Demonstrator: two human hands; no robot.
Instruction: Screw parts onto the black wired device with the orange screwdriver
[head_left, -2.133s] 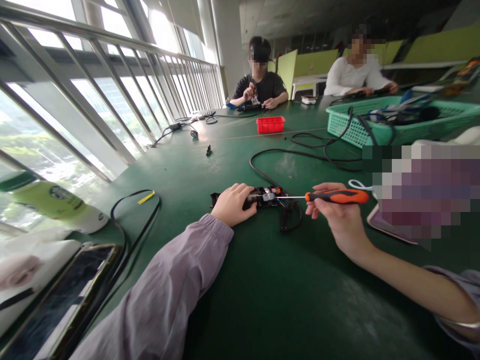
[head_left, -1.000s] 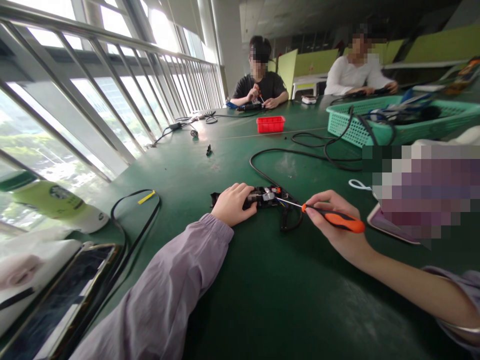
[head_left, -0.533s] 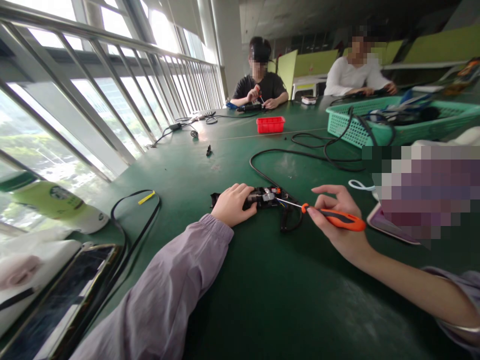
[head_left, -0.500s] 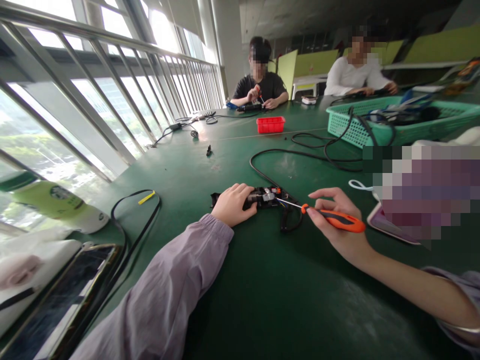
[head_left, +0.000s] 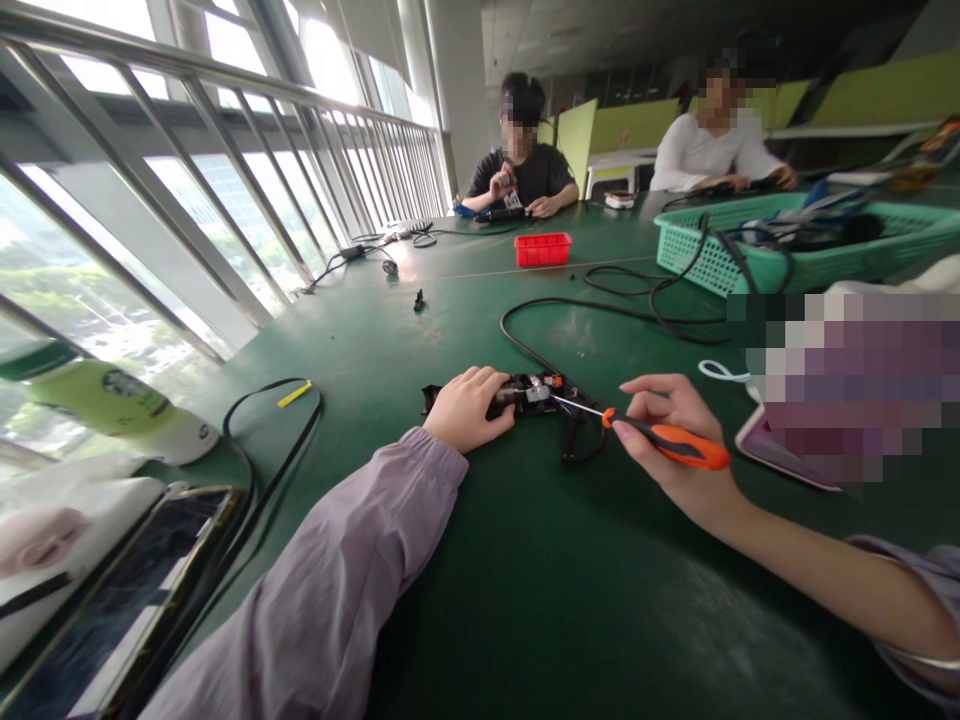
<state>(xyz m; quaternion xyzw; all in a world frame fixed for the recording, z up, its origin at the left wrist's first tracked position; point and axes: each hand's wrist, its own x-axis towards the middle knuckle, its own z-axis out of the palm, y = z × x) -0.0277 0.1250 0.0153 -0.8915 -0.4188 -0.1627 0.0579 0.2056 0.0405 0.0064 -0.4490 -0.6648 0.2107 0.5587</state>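
Observation:
My left hand (head_left: 471, 408) is closed over an opened black corded device (head_left: 537, 394), pinning it to the green table. Its bared inside shows a grey metal part, orange pieces and thin coloured wires; its exact kind I cannot make out. In my right hand (head_left: 679, 450) is a screwdriver (head_left: 690, 446) with an orange and black handle. The shaft points left, and its tip is at the wires beside the metal part; whether it touches is too small to tell. A black curved piece (head_left: 570, 438) hangs at the device's near side. A black cable (head_left: 521, 335) leads off from it.
A red tray (head_left: 543, 250) and a small black part (head_left: 419, 300) lie farther back. At right stand a green basket (head_left: 795, 265) and a phone (head_left: 780, 455). At left are a bottle (head_left: 127, 405), a black strap (head_left: 259, 470) and a tablet-like device (head_left: 142, 600). Two people sit across the table.
Both my hands, the screwdriver and the device stay nearly where they were. Across the table, the person in black has shifted the hand with the tool slightly.

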